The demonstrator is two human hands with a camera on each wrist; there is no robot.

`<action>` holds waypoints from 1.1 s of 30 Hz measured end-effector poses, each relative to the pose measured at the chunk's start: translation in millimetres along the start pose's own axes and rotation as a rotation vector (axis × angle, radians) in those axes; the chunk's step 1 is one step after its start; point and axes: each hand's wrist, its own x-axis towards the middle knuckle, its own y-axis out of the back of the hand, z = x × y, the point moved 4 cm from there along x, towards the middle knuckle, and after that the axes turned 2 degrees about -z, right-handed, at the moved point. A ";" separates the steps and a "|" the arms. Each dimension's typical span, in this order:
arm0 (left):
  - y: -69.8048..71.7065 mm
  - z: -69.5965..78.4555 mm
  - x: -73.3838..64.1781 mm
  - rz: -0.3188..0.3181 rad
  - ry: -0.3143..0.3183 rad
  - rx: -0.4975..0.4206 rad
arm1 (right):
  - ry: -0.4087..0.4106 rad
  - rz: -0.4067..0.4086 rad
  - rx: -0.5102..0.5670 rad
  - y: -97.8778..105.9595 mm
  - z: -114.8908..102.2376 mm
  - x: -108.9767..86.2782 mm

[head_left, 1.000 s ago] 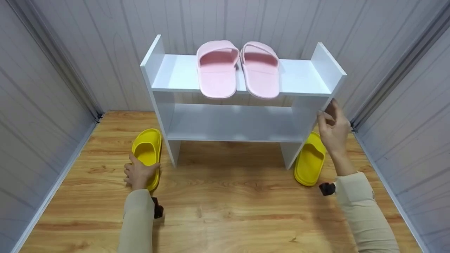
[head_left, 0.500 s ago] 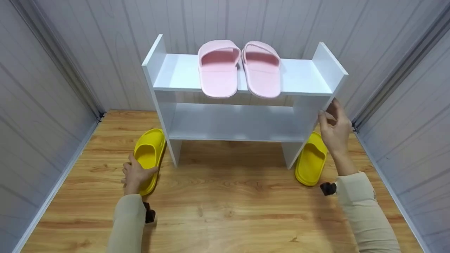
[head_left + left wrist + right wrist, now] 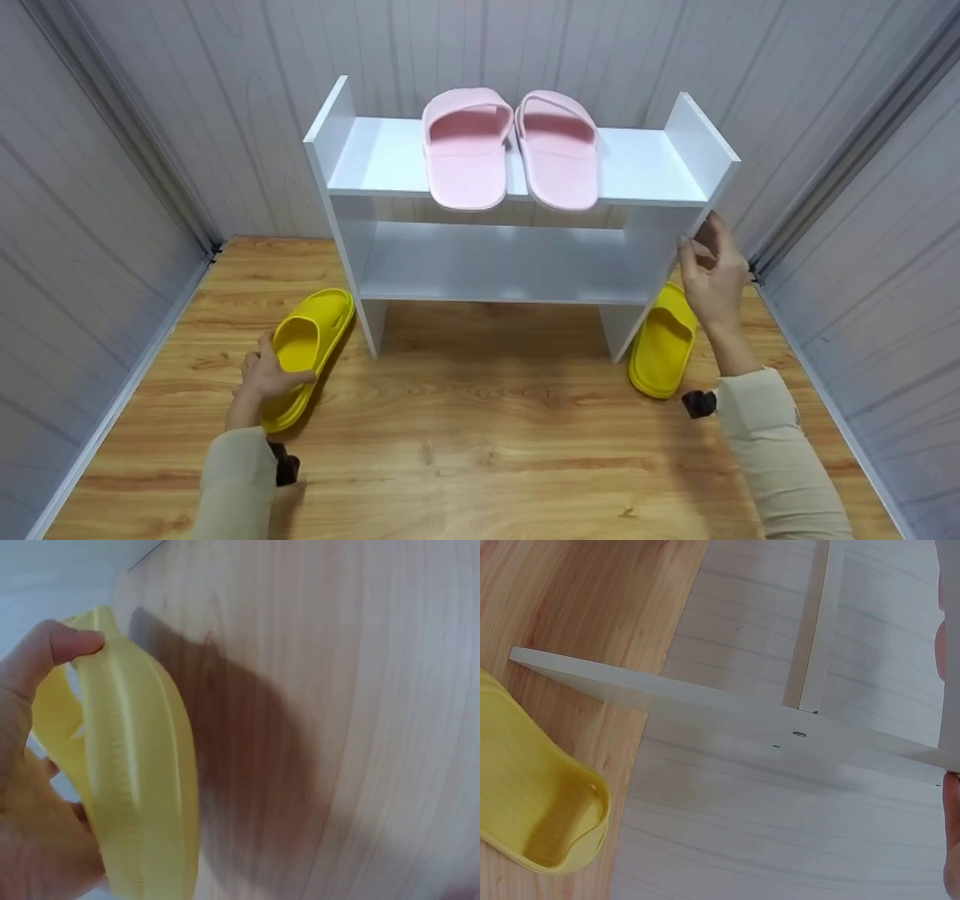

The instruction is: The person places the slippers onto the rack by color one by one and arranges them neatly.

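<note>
My left hand (image 3: pixel 262 375) grips a yellow slipper (image 3: pixel 319 322) by its heel end, left of the white rack. In the left wrist view the thumb presses on the rim of the slipper (image 3: pixel 142 772), whose shadow falls on the floor beside it. The toe points toward the foot of the rack. My right hand (image 3: pixel 712 281) touches the outer face and front edge of the rack's right side panel (image 3: pixel 701 161), thumb and fingers bent, some fingers hidden. Below that hand, a second yellow slipper (image 3: pixel 660 352) lies flat on the floor, also visible in the right wrist view.
Two pink slippers (image 3: pixel 466 169) stand side by side on the rack's top shelf (image 3: pixel 630 161), heels slightly over its front edge. Beneath it is a lower shelf (image 3: pixel 487 262). Panelled walls (image 3: pixel 97 172) enclose the wood floor (image 3: pixel 480 435) at left, right and back.
My left hand has drawn the yellow slipper left and toward me, turning it so its toe angles right. My right hand has stayed at the rack's side panel.
</note>
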 end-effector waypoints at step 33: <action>46.1 -7.5 -41.0 -0.174 -0.322 0.053 | 0.022 0.009 0.002 -1.3 14.3 -0.4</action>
